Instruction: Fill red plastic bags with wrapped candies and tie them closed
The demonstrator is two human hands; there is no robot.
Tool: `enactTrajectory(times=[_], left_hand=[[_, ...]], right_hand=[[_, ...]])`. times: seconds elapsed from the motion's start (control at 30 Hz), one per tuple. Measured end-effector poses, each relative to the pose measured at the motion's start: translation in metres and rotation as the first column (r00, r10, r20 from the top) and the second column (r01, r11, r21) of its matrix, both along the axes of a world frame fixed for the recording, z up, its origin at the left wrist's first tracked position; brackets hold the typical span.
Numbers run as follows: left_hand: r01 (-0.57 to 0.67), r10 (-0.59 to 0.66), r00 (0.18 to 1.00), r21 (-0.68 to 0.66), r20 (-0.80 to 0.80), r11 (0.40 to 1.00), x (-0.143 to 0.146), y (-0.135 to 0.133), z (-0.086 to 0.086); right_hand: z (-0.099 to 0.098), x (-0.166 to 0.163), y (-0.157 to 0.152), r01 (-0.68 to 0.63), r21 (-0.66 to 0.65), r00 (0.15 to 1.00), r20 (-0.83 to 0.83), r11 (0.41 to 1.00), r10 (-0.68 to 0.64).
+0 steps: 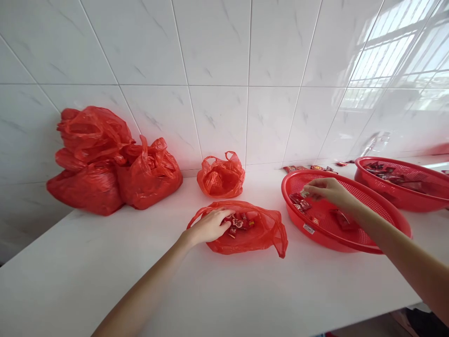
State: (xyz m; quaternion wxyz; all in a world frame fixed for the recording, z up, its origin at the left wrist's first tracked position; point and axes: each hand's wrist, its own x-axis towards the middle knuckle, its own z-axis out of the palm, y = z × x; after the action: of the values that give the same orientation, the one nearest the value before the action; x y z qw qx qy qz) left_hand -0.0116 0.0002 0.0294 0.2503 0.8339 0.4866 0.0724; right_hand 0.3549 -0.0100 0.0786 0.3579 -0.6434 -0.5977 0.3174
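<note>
My left hand (212,226) reaches into an open red plastic bag (259,238) on the counter. Its fingers and thumb close around the edge of small red wrapped packets (239,222) with white print, heaped in the bag. Over the left part of a red perforated plastic basket (382,229), my right hand (326,191) pinches a small pale packet (305,192) between its fingertips. Below it in the basket lie more small red packets (300,202) and a larger red packet (344,219), partly behind my forearm.
Several full red bags (87,182) are piled at the left by the tiled wall. A smaller red bag (221,180) stands behind the open one. At right is a second red basket (421,199) of packets. Loose packets (298,169) lie along the wall on the white counter (175,299).
</note>
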Motion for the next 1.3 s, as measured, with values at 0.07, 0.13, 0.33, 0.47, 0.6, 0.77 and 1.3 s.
enactTrajectory(times=[0.07, 0.13, 0.33, 0.47, 0.6, 0.77, 1.3], left_hand=[[0.007, -0.007, 1.0, -0.008, 0.019, 1.0, 0.001, -0.001, 0.001], [0.0, 0.0, 1.0, -0.014, 0.023, 1.0, 0.001, -0.001, 0.002], [0.014, -0.014, 0.999, -0.007, 0.029, 1.0, 0.001, -0.001, 0.001], [0.008, -0.008, 1.0, 0.018, 0.03, 1.0, 0.0, -0.003, 0.004], [0.01, -0.01, 1.0, -0.003, 0.009, 1.0, -0.002, -0.004, 0.007], [0.029, -0.031, 0.999, 0.054, 0.044, 0.998, -0.006, -0.004, 0.01], [-0.19, 0.191, 0.981, 0.273, 0.023, 0.943, -0.03, -0.024, 0.05]], right_hand=[[0.009, -0.019, -0.014, -0.075, 0.094, 0.992, -0.098, 0.993, 0.084], [0.012, -0.045, -0.027, -0.219, 0.119, 0.959, -0.159, 0.968, 0.237], [-0.027, -0.116, -0.039, -0.474, 0.145, 0.878, 0.004, 0.868, 0.479], [-0.051, -0.129, -0.037, -0.536, 0.092, 0.815, 0.315, 0.839, 0.487], [-0.052, -0.122, -0.048, -0.631, 0.204, 0.714, 0.53, 0.749, 0.457], [-0.055, -0.102, -0.069, -0.68, 0.28, 0.627, 0.701, 0.677, 0.34], [-0.042, -0.074, -0.074, -0.508, 0.398, 0.786, 0.577, 0.764, 0.222]])
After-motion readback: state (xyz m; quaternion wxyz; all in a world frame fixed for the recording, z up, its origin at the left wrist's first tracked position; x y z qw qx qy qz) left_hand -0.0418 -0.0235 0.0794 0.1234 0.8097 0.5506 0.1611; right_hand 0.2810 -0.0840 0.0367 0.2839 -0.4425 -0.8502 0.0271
